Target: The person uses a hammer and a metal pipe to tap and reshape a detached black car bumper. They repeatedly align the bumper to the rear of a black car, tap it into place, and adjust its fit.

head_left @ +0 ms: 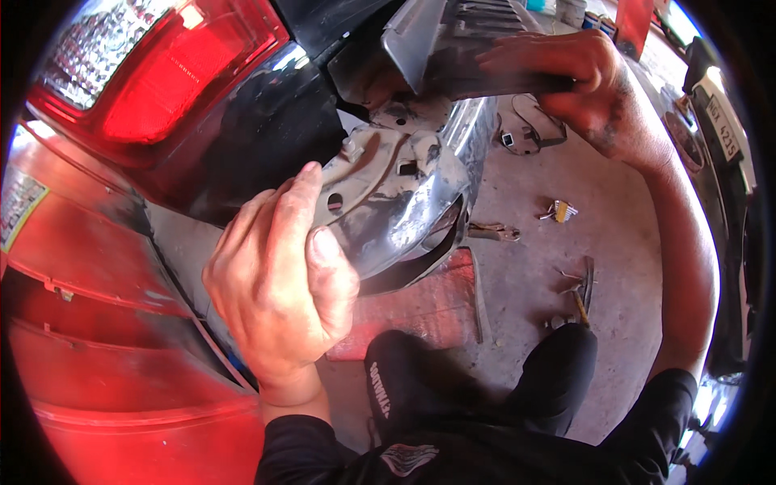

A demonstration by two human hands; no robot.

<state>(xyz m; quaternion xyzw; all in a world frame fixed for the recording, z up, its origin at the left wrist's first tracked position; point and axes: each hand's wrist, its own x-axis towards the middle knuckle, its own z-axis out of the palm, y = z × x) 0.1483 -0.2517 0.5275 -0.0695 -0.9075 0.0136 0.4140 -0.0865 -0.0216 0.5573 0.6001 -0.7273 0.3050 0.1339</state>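
Observation:
My left hand (279,275) is closed at the near end of a dusty metal bumper (380,226), fingers along its edge and thumb beside them. Square and round holes show in the bumper's scuffed, curved corner. Farther right, my right hand (586,85) grips a dark ribbed plastic bumper cover (457,77), which sits raised along the bumper's top. A grey flap (414,40) stands up at the cover's near end. Part of the right hand's grip is hidden behind the cover. Above my left hand is the dark vehicle body with a red and clear tail light (190,77).
Red body panels (105,323) stand at the left. Below the bumper lies a red mat (404,315). Pliers (495,232), a small yellow-and-silver item (559,212) and a hammer-like tool (580,303) lie on the concrete floor. Another vehicle (723,162) stands at the right.

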